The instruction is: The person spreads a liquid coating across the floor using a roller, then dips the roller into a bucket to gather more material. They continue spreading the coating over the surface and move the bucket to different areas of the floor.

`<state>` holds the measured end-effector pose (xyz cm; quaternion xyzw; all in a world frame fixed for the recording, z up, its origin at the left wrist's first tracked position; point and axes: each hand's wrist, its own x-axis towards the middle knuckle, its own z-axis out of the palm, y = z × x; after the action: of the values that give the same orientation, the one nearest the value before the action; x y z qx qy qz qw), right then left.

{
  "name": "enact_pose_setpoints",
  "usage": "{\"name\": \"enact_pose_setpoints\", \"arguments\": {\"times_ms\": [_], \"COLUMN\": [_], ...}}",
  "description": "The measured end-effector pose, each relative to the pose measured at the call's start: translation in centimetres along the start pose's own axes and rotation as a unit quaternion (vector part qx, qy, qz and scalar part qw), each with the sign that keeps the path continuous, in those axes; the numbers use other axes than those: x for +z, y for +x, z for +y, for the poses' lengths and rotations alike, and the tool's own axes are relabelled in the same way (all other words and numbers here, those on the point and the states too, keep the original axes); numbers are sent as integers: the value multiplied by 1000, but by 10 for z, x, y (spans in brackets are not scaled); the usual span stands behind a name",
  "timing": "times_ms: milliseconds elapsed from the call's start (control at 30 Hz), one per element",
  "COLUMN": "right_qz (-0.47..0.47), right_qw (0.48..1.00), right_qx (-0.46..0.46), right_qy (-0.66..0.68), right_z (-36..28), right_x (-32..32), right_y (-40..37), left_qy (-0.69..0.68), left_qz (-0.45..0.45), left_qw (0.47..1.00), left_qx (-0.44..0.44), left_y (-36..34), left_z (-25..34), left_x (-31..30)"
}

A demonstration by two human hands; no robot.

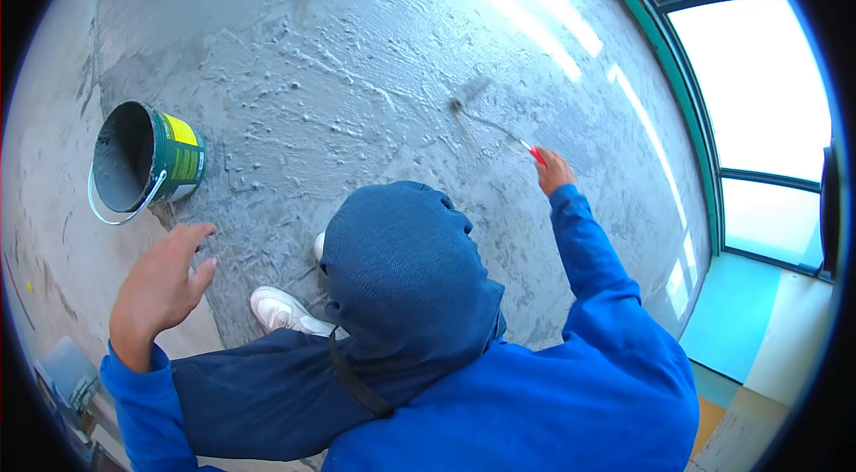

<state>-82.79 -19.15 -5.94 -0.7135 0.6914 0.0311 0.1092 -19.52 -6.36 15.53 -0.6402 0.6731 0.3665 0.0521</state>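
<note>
Nearest to us is a bright blue top (pixel 535 410), worn by the person whose two hands we see. Beside it swells a rounded mass of dark navy cloth (pixel 401 258), and a dark strap (pixel 355 378) crosses the navy cloth below it. The left hand (pixel 165 285) is raised at the left, fingers loosely spread and thumb apart, near the base of a bucket. A white shoe (pixel 287 311) is planted on the floor between that hand and the navy cloth, and part of a second one shows above it.

Farther out, the right arm reaches forward, and the right hand (pixel 555 172) is closed around the red handle (pixel 537 155) of a roller (pixel 496 125). Its thin shaft runs away from us to a head blurred against the floor, in the middle of our view. Off to the left is the dark green bucket (pixel 178 160), with a yellow label, a white carrying handle and grey-coated insides.

Beyond, we find the grey floor (pixel 267 115), glossy and rough with ridges, lumps and streaks of reflected light. Along the far right run bright window panes (pixel 744 71) in a green frame (pixel 664 35).
</note>
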Motion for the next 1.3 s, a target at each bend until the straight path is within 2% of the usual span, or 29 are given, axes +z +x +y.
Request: {"name": "enact_pose_setpoints", "arguments": {"times_ms": [200,267,367,467,633,700,833,933,1167,1300], "right_qz": [17,16,14,4,-10,25,7,-45,4,3], "right_qw": [1000,1000,1000,1000,1000,999,998,999,987,979], "right_qx": [0,0,-12,-9,22,-21,-64,-27,-158,-202], "right_qy": [-23,-21,-14,-23,-15,-4,20,8,16,-28], "right_z": [-87,-92,-66,-22,53,71,78,7,-135,-231], "right_x": [-17,-20,-14,-13,-17,-21,-11,-25,-20,-35], "right_y": [99,119,133,110,25,-12,-61,-57,61,131], "left_qy": [-9,-5,-15,-8,-5,-7,13,17,4,9], "left_qz": [-3,11,11,17,-2,-2,6,-11,8,-3], "left_qw": [1000,1000,999,1000,1000,1000,1000,1000,1000,1000], "left_qx": [-26,-21,-27,-12,-13,-6,17,5,9,-14], "left_y": [-3,-6,-7,-5,2,3,3,3,-2,-8], "left_z": [7,2,2,1,4,2,-4,-2,-9,-5], "left_x": [-6,-3,-3,-3,-5,-4,0,-6,-4,-13]}}
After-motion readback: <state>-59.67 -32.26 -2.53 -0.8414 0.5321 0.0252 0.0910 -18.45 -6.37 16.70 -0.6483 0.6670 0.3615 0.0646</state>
